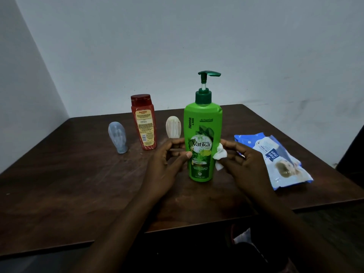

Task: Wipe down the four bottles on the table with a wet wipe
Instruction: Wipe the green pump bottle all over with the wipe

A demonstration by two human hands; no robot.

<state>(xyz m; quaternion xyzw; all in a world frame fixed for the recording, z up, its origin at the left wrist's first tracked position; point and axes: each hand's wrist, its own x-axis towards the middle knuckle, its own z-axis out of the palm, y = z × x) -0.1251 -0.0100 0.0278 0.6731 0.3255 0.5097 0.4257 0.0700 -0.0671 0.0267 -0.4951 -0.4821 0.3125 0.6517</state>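
A tall green pump bottle (202,123) stands upright in the middle of the brown table (78,184). My left hand (167,164) grips its left side, thumb across the label. My right hand (244,164) holds a crumpled white wet wipe (220,154) against the bottle's right side. A red bottle (144,123) stands behind to the left. A small grey-blue bottle (117,137) stands on its cap further left. A small cream bottle (173,127) is partly hidden behind the green one.
A blue and white pack of wet wipes (275,158) lies on the table to the right of my right hand. Pale walls close in behind the table and on the left. Something dark stands at the right edge of view.
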